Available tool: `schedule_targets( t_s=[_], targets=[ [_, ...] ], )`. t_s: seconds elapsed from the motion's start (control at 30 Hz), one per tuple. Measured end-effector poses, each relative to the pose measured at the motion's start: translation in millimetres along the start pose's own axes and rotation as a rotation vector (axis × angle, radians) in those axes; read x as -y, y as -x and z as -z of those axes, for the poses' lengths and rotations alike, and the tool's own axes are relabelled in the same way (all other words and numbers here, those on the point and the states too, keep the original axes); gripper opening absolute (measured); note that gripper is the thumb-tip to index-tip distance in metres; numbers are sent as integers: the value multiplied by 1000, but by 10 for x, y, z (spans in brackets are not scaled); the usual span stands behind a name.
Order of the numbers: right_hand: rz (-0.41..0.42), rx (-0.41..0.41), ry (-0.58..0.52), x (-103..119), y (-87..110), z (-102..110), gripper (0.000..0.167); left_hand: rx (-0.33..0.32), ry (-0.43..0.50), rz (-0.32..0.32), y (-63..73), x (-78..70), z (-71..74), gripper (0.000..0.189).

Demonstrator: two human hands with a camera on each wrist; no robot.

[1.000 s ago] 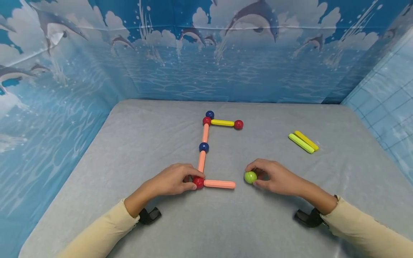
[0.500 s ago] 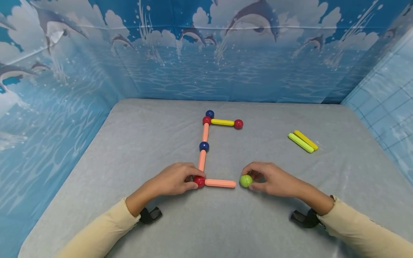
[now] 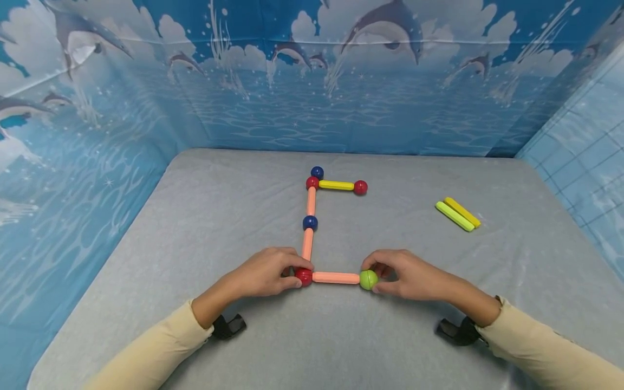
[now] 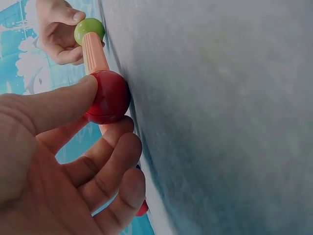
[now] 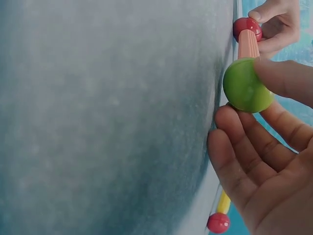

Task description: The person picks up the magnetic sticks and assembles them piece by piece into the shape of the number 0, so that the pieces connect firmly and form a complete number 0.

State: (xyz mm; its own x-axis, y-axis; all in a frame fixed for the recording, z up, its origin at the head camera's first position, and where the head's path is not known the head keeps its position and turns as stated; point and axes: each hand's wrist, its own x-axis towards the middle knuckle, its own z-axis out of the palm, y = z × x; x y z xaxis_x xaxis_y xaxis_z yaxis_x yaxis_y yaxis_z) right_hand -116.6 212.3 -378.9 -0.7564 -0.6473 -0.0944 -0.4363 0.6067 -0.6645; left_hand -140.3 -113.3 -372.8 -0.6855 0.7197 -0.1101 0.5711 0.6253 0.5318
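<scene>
In the head view my left hand (image 3: 268, 272) pinches a red ball (image 3: 304, 277) between thumb and fingers at the near left corner of a stick-and-ball shape. From that ball a salmon-coloured stick (image 3: 336, 278) runs right to a green ball (image 3: 368, 280), whose left side meets the stick's end. My right hand (image 3: 409, 275) grips this green ball with thumb and fingers. Another salmon stick (image 3: 307, 244) leads away from the red ball to a blue ball (image 3: 310, 222). Both wrist views show the held balls joined in line by the stick.
Farther back, a salmon stick (image 3: 311, 201) reaches a second red ball (image 3: 312, 183), with a blue ball (image 3: 317, 173) behind it. A yellow stick (image 3: 336, 185) ends at another red ball (image 3: 360, 187). Lime (image 3: 454, 216) and yellow sticks (image 3: 463, 212) lie side by side at right on the grey table (image 3: 219, 189).
My right hand has moved left and slightly nearer with the green ball, closing the gap to the salmon stick's end. My left hand, still pinching the red ball, has shifted slightly right.
</scene>
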Motion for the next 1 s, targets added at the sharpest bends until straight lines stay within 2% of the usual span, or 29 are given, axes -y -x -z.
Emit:
schedule_targets(
  t_s=[0.53,0.7,0.77,0.87,1.0],
  targets=[
    [0,27,12,-22,36,16,30,14,1,8,-23,-9,-29,40],
    [-8,36,4,-20,42,26,31,-8,-2,-1,-53,28,58,41],
    [-11,41,7,-23,47,32,32,-32,3,4,-89,48,125,39],
    [-16,41,10,-35,67,55,32,-73,13,44,-182,103,223,37],
    [-36,-32,69,-68,125,155,29,-102,38,99,-361,204,294,38]
  ],
)
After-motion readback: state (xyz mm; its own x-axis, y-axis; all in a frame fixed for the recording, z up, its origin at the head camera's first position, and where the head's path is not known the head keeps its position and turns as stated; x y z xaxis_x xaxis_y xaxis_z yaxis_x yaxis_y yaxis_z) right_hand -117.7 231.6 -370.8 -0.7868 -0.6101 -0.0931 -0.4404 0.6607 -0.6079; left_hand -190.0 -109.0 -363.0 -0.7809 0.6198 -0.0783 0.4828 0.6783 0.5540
